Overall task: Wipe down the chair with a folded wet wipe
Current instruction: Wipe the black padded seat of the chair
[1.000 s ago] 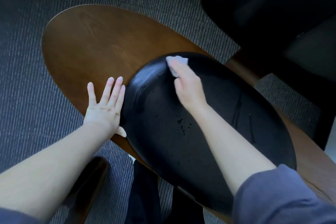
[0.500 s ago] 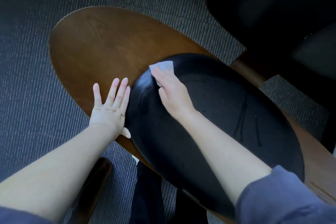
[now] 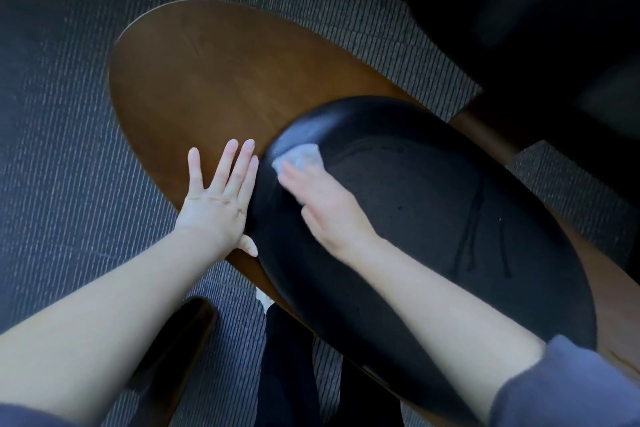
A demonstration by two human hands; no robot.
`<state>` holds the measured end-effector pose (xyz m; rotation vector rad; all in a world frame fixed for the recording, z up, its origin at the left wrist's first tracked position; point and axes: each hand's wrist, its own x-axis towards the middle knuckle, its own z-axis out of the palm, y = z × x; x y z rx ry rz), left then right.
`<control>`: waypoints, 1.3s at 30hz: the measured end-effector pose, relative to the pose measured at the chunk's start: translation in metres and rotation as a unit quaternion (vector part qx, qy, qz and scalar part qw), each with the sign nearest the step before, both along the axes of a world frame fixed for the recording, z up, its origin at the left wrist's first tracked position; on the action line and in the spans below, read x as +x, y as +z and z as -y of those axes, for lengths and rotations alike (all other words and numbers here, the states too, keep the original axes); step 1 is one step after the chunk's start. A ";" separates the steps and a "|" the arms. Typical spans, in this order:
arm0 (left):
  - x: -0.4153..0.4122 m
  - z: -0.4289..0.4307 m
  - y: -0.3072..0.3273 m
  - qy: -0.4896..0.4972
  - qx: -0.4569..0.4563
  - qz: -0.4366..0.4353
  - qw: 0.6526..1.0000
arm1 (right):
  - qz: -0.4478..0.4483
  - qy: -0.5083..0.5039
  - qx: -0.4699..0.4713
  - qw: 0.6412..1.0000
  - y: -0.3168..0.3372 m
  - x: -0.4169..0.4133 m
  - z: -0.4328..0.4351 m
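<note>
A person's right hand (image 3: 325,208) presses the folded wet wipe (image 3: 303,156) flat-handed, unclenched, near the black cushion (image 3: 415,218) edge; the left hand (image 3: 216,208) lies splayed on the wooden shell (image 3: 207,80). The limp, slick wipe likely needs broad pressure.

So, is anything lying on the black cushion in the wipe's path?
Nothing visible. The right hand presses the wet wipe on the black cushion, bare but for streaks; the left hand rests flat on the wood beside it.
</note>
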<state>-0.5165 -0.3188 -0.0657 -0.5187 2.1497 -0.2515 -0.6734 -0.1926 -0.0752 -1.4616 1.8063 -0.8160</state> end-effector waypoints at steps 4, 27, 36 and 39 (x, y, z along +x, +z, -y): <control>0.001 -0.004 0.006 -0.008 0.015 -0.044 0.999 | 0.013 0.010 -0.061 0.998 0.000 0.001 -0.018; 0.057 -0.036 0.000 -0.008 -0.033 -0.225 0.974 | -0.097 0.098 -0.069 0.988 0.011 0.022 -0.021; 0.054 -0.042 0.000 0.015 -0.053 -0.220 0.974 | -0.116 0.275 -0.063 0.952 -0.004 0.060 -0.121; 0.052 -0.045 0.003 0.031 -0.053 -0.210 0.976 | -0.103 0.315 0.001 0.944 0.012 0.053 -0.145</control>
